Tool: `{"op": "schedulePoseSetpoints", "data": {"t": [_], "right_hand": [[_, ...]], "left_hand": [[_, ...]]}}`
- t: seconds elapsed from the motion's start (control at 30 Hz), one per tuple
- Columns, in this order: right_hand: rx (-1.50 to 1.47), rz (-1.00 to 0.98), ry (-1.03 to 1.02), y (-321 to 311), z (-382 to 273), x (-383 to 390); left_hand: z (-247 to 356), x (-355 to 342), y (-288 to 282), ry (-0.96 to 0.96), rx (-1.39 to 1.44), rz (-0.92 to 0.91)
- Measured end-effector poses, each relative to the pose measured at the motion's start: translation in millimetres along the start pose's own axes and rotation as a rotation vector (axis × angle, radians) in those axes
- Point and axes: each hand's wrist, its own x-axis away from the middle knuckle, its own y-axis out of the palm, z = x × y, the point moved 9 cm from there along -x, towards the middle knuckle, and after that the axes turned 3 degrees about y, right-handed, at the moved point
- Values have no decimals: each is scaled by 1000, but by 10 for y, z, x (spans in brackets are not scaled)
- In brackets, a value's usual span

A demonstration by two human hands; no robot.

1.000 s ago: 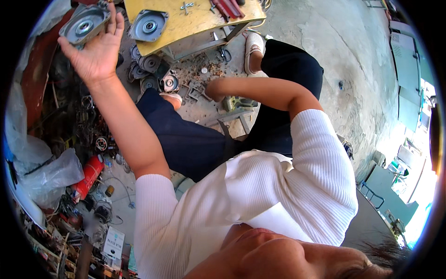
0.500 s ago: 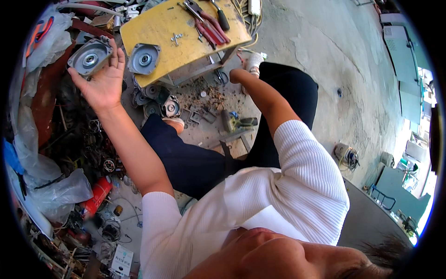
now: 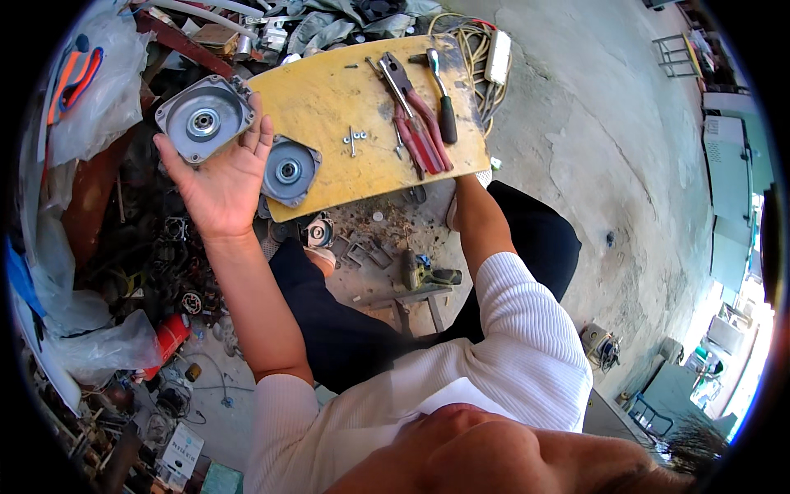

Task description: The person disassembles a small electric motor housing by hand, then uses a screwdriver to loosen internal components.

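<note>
My left hand [image 3: 218,173] holds a grey square metal housing [image 3: 203,122] with a round recessed centre, fingers at its right and lower edges. A similar housing [image 3: 287,171] lies on the left part of the yellow tabletop [image 3: 337,99]. Several small screws [image 3: 354,136] lie near the middle. To their right are red-handled pliers [image 3: 422,132], other slim tools and a ratchet with a black handle [image 3: 446,119]. My right forearm [image 3: 481,218] reaches to the table's front right edge, where the hand is hidden behind it.
A cordless drill [image 3: 424,272], metal brackets [image 3: 369,251] and debris lie on the floor between my legs. Scrap parts and plastic bags [image 3: 99,90] crowd the left, with a red cylinder [image 3: 169,337]. A coiled cable with a power strip [image 3: 496,58] sits behind the table, right.
My right arm has moved from low between my legs forward to the table's edge, the hand now hidden. The view has shifted, showing more tabletop. My left hand still holds the housing.
</note>
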Motion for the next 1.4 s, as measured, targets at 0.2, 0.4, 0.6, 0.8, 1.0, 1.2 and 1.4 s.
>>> {"op": "schedulePoseSetpoints", "data": {"t": [0.2,0.4,0.6,0.8,1.0,1.2,1.4], "right_hand": [[-67,-61,81,252,104,-117],[-118,-94,138,386,186,-203],[-204,-90,197,471,351,-189],[-302,-62,229,414,390,-176],[-692,-21,331,47,448,-223],[-1354,-2,436,-856,366,-154],[-1705,254,31,-2550,68,639]], "left_hand": [[-54,-328,-3,-13,-21,-50],[-73,-507,-90,40,-186,-21],[-96,-518,-150,19,-215,27],[-87,-383,-100,-61,-6,-119],[-150,-321,25,-145,107,-169],[15,-41,68,28,-142,-106],[-5,235,157,69,-112,-158]]}}
